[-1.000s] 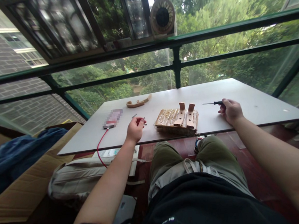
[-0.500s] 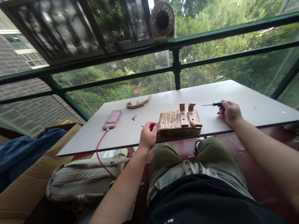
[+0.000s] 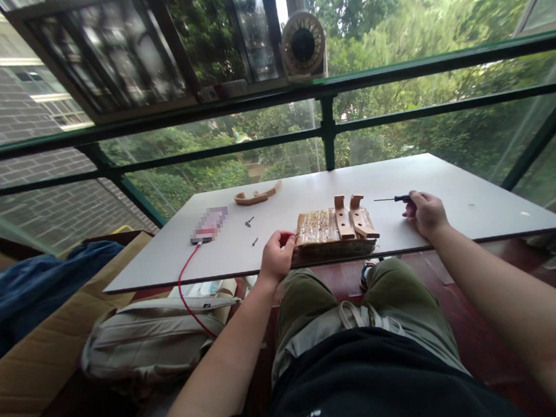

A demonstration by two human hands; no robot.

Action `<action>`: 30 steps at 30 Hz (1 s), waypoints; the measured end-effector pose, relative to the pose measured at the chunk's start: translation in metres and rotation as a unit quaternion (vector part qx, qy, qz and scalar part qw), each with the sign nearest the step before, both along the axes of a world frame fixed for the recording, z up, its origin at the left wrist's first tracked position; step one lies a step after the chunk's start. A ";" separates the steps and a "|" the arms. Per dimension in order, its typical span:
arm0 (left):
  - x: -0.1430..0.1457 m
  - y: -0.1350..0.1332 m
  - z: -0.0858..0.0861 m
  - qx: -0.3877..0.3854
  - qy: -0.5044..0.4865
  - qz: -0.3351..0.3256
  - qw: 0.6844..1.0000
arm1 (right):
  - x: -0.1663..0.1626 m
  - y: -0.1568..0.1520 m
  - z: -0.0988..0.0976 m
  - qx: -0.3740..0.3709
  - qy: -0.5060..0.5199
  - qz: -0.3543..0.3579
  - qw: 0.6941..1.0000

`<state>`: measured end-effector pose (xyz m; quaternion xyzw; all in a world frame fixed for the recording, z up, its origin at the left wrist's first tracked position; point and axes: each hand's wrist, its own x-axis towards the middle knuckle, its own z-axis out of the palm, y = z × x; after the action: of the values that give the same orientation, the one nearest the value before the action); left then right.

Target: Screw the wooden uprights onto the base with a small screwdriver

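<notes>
A flat wooden panel (image 3: 321,227) lies at the near edge of the white table (image 3: 476,197), with two curved wooden brackets (image 3: 351,218) resting on its right half. My left hand (image 3: 276,257) is closed in a pinch right at the panel's left edge; what the fingertips hold is too small to name. My right hand (image 3: 425,214) rests on the table to the right of the panel, fingers wrapped round the black handle of a thin screwdriver (image 3: 394,199) whose shaft points left.
Two loose screws (image 3: 251,231) lie left of the panel. Farther left is a phone (image 3: 210,224) with a red cable (image 3: 187,284) hanging off the table. Curved wooden pieces (image 3: 257,195) lie at the back. A beige bag (image 3: 157,332) and a cardboard box (image 3: 38,359) sit on the floor to the left.
My left hand moved right from the screws to the panel's left edge. The panel turned square to the table edge. My right hand stayed put.
</notes>
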<state>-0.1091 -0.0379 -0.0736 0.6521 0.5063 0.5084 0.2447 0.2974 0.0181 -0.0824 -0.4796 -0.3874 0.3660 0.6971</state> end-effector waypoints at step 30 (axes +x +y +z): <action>0.119 0.053 0.069 0.134 0.184 -0.168 0.959 | 0.019 0.001 0.003 0.034 0.003 0.000 0.999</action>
<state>0.0104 0.0155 -0.0049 0.8368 0.3532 0.3943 0.1397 0.3165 0.0187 -0.0795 -0.4546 -0.3977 0.3544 0.7139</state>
